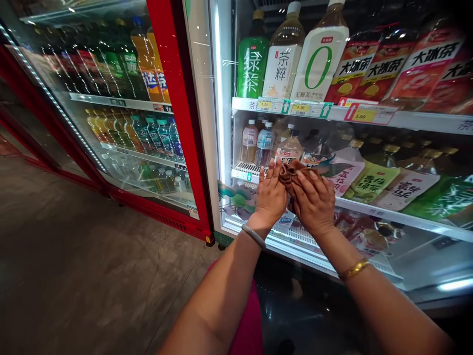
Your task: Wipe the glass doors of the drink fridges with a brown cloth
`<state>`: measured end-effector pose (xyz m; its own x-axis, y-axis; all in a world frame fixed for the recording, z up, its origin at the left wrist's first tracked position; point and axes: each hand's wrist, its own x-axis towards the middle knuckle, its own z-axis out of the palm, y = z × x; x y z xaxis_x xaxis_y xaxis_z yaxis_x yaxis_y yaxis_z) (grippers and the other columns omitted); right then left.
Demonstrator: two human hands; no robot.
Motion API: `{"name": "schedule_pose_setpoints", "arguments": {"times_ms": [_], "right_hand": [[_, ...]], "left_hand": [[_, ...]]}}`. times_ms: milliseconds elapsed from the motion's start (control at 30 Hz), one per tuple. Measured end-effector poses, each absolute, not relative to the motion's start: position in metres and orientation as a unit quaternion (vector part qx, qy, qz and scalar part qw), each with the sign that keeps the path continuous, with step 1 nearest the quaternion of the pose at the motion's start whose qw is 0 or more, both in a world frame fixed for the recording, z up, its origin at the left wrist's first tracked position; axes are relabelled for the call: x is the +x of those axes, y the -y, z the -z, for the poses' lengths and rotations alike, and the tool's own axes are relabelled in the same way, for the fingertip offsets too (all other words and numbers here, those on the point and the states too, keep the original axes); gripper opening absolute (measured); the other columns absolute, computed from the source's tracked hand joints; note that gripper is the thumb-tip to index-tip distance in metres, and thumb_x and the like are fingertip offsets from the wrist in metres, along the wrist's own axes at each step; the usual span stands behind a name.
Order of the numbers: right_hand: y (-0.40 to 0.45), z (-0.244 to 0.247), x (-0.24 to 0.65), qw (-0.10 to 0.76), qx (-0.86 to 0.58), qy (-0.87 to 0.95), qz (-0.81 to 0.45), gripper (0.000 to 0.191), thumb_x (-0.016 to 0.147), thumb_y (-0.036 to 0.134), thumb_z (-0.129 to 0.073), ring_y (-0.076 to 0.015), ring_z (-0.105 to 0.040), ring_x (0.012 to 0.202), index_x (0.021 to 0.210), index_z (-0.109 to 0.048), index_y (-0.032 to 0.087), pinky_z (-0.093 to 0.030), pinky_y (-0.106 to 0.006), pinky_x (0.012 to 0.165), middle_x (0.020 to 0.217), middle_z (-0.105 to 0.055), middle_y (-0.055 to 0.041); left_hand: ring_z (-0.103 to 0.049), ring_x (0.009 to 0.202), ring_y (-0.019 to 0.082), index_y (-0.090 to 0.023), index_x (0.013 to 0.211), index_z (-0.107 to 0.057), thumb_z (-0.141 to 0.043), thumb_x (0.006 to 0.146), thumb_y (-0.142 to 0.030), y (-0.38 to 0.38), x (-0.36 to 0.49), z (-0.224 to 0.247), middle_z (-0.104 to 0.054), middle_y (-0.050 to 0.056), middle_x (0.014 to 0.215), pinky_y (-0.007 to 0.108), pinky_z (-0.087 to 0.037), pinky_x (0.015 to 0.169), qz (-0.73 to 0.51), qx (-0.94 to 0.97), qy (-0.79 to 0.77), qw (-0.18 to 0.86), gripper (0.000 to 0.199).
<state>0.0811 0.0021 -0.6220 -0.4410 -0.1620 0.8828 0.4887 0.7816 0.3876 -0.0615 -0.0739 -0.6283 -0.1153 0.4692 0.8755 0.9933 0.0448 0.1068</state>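
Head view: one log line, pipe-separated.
right hand: holds bunched brown cloth against glass cooler door | left hand: at cloth's edge | behind glass: bottled teas

Fingers (312,183) press a brown cloth (289,172) against glass (332,148).

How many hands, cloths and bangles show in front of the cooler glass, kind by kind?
Hands: 2, the left hand and the right hand
Brown cloth: 1
Bangles: 2, a grey bangle and a gold bangle
Total: 5
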Motion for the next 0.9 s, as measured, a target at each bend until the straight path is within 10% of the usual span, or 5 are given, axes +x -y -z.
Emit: {"name": "schedule_pose_setpoints", "arguments": {"times_ms": [133, 367, 633, 900], "right_hand": [[-0.012, 0.628, 0.122, 0.446, -0.055, 0.832, 0.325, 0.050, 0.096, 0.023, -0.061, -0.0260, -0.045, 0.151, 0.146, -0.056, 0.027, -0.036, -0.051, 0.128, 0.147, -0.065, -0.0058], [-0.017, 0.588, 0.100, 0.586, -0.149, 0.756, 0.250, 0.049, 0.093, 0.021, -0.062, -0.0349, -0.045, 0.150, 0.141, -0.062, 0.031, -0.032, -0.064, 0.126, 0.155, -0.057, -0.0082], [0.000, 0.630, 0.090, 0.434, -0.059, 0.852, 0.287, 0.054, 0.094, 0.017, -0.063, -0.0259, -0.041, 0.154, 0.146, -0.056, 0.031, -0.032, -0.056, 0.129, 0.150, -0.062, -0.0046], [0.002, 0.579, 0.052, 0.571, -0.093, 0.777, 0.248, 0.051, 0.096, 0.019, -0.059, -0.0296, -0.039, 0.155, 0.147, -0.058, 0.029, -0.025, -0.060, 0.130, 0.155, -0.057, -0.0082]], "left_hand": [[-0.011, 0.163, 0.022, -0.014, 0.165, -0.026, -0.041, 0.099, -0.011, 0.082, -0.070, 0.626, -0.030, 0.012, 0.172, 0.051, -0.015, 0.135, 0.386, -0.572, 0.641, 0.337, 0.068], [-0.011, 0.163, 0.020, -0.017, 0.161, -0.035, -0.041, 0.102, -0.014, 0.087, -0.078, 0.629, -0.034, 0.009, 0.171, 0.050, -0.016, 0.135, 0.376, -0.586, 0.631, 0.342, 0.060], [-0.012, 0.163, 0.022, -0.014, 0.164, -0.031, -0.044, 0.099, -0.012, 0.092, -0.085, 0.626, -0.032, 0.012, 0.171, 0.051, -0.016, 0.135, 0.385, -0.570, 0.653, 0.316, 0.066], [-0.016, 0.163, 0.023, -0.016, 0.159, -0.040, -0.043, 0.098, -0.009, 0.098, -0.099, 0.625, -0.037, 0.009, 0.169, 0.053, -0.016, 0.135, 0.380, -0.565, 0.659, 0.320, 0.061]]}}
